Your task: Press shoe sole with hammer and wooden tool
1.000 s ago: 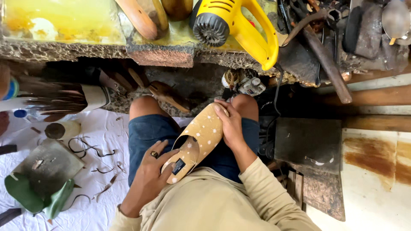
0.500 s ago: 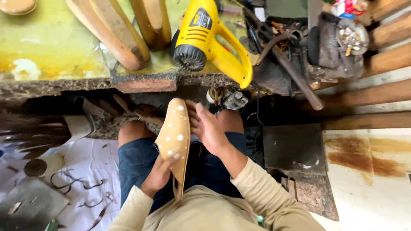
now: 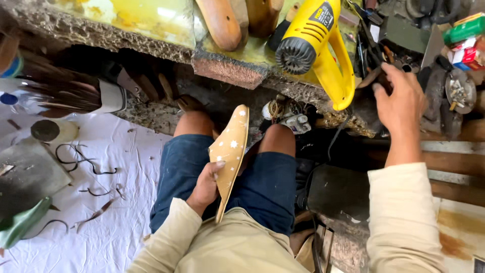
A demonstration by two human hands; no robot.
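I sit with bare knees and blue shorts under a rough workbench. My left hand (image 3: pixel 206 186) grips a tan shoe upper with white star spots (image 3: pixel 231 150), held on edge over my lap between my thighs. My right hand (image 3: pixel 400 97) is stretched out to the right over a heap of dark metal tools (image 3: pixel 376 55) on the bench, fingers curled down among them; what they touch is hidden. A yellow heat gun (image 3: pixel 323 48) lies on the bench just left of that hand.
Wooden shoe lasts (image 3: pixel 222 20) lie on the yellow-stained bench top (image 3: pixel 126 17). A white cloth (image 3: pixel 101 212) at my left carries leather scraps, a dark board (image 3: pixel 28 174) and a round lid (image 3: pixel 46 130). A tin of small nails (image 3: pixel 459 91) sits at the right.
My right hand left the shoe upper and reached up right to the tools on the bench. My left hand still holds the upper, now lower over my lap.
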